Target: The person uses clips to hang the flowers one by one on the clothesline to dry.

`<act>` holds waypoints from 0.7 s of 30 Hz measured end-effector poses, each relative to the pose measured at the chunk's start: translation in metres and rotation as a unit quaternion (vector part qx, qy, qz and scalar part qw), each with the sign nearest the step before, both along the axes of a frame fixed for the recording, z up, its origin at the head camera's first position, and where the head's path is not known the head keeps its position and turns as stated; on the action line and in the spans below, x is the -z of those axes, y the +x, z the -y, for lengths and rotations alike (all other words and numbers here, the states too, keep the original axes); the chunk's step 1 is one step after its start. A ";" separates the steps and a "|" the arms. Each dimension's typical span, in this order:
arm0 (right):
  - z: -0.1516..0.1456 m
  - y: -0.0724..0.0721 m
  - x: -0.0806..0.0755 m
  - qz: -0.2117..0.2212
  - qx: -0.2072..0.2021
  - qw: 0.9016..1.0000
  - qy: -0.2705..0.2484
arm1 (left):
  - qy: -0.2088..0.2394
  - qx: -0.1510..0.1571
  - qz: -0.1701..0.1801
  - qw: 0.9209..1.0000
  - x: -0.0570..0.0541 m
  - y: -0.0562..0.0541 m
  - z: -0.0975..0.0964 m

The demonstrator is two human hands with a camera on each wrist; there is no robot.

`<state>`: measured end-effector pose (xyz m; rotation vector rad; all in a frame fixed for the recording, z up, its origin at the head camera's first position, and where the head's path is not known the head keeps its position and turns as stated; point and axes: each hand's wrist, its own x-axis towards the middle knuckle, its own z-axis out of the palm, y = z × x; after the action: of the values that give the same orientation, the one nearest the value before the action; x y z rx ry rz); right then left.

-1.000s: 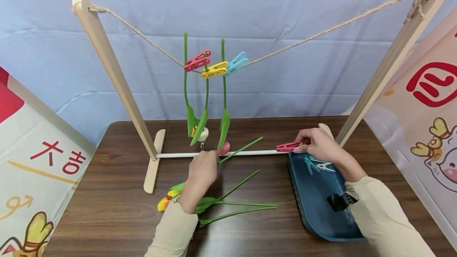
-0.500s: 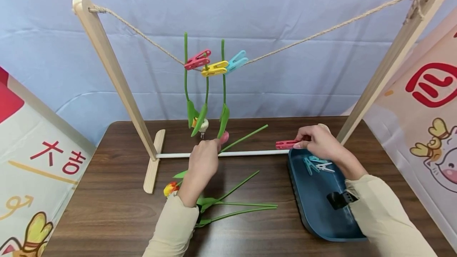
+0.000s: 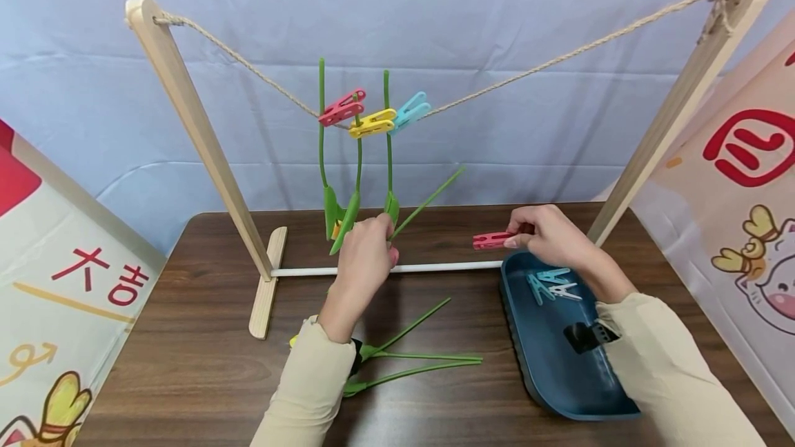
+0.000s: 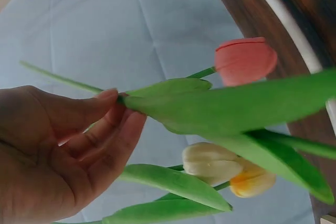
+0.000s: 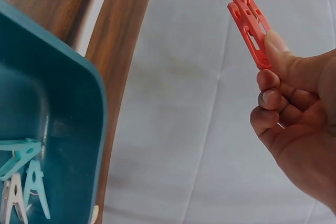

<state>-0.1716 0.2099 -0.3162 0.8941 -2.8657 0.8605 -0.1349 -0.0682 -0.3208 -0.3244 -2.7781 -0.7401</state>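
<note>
My left hand point(image 3: 366, 250) pinches an artificial tulip near its leaves point(image 4: 210, 108), and the green stem point(image 3: 431, 200) points up and right. The held tulip's bloom is out of sight. In my right hand point(image 3: 546, 233), a red clothespin point(image 3: 491, 241) is gripped between thumb and fingers, beyond the bin's far edge. Three tulips hang bloom-down from a sagging rope point(image 3: 522, 76), clipped by a pink-red clothespin point(image 3: 341, 107), a yellow clothespin point(image 3: 373, 123) and a light-blue clothespin point(image 3: 410, 112). Their pink bloom point(image 4: 244, 61), white bloom point(image 4: 210, 162) and yellow-orange bloom point(image 4: 253, 181) show in the left wrist view.
Wooden posts point(image 3: 192, 136) hold up the rope, joined low down by a white rod point(image 3: 447, 267). A dark-blue bin point(image 3: 571, 378) at right contains several clothespins point(image 3: 542, 288). More tulip stems point(image 3: 422, 356) lie on the brown table point(image 3: 186, 364), partly under my left forearm.
My left hand has lifted the tulip up and away towards the rope, its stem now steeper. The right hand has risen slightly leftwards with the red clothespin.
</note>
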 end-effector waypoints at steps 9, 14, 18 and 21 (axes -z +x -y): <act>0.007 -0.002 -0.024 -0.005 -0.016 1.000 0.019 | 0.044 -0.002 -0.048 0.998 -0.009 -0.006 -0.007; 0.015 -0.005 -0.043 -0.036 -0.028 0.998 0.032 | 0.071 -0.008 -0.069 0.995 -0.013 -0.007 -0.010; 0.022 -0.007 -0.060 -0.064 -0.040 0.996 0.041 | 0.082 -0.011 -0.076 0.994 -0.016 -0.008 -0.011; 0.028 -0.007 -0.075 -0.079 -0.042 0.995 0.046 | 0.086 -0.011 -0.076 0.993 -0.018 -0.008 -0.012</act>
<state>-0.1789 0.1816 -0.2410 1.0487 -2.7690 0.6363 -0.1432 -0.0558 -0.3027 -0.3032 -2.5518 -0.9030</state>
